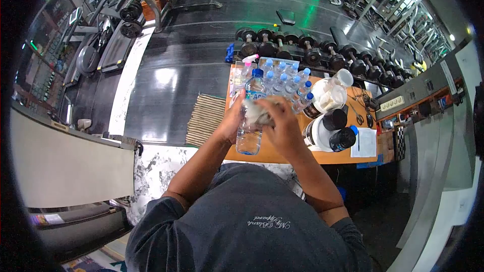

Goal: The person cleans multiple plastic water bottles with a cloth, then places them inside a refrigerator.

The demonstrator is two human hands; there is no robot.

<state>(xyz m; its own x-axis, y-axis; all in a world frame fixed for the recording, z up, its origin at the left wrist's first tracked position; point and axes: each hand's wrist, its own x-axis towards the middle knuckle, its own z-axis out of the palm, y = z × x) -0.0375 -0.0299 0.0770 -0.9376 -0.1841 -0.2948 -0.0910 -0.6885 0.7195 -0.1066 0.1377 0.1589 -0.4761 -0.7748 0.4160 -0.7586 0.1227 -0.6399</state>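
A large clear plastic bottle with a blue cap is held upright in front of my chest, near the front edge of the wooden table. My left hand wraps round its left side. In my right hand is a pale, crumpled cloth, pressed against the front of the bottle and slightly blurred. The cloth hides part of the bottle's middle. Behind the bottle stand several smaller clear bottles with blue caps and a spray bottle with a pink nozzle.
On the table's right are white tubs, a black-lidded jar, a dark bottle, scissors and a paper sheet with a pen. A dumbbell rack stands behind. A striped mat lies left.
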